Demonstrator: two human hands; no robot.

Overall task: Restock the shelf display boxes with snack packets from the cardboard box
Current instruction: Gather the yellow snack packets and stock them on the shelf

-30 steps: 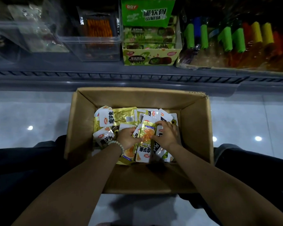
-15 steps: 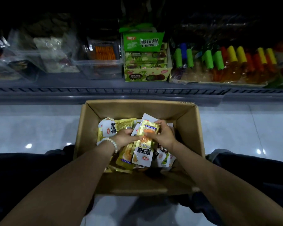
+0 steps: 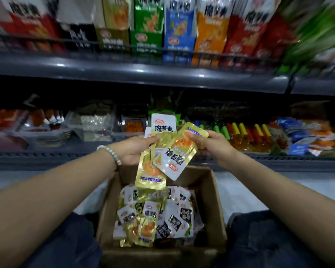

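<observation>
While both hands clamp gold packets (image 3: 163, 151) above cardboard box (image 3: 213, 206), left hand (image 3: 132, 149) and right hand (image 3: 214, 145) near 12 o'clock shelf (image 3: 46, 159); box mostly full, restocking barely begun.

Upper shelf packets (image 3: 178, 29): smeared by motion blur, tops cut off by the upper edge, print unreadable. Green goods (image 3: 315, 35) at far right: streaked beyond telling. Lower shelf (image 3: 46, 157): its bins (image 3: 93, 128) dim and blurred, contents unclear. Left hand (image 3: 135, 149): fingers partly hidden behind the gold packets (image 3: 159, 144) it grips; how many packets are in the fan cannot be told. Cardboard box (image 3: 213, 209): far wall hidden by the raised packets, near wall in shadow. Both forearms run off the frame's sides.
</observation>
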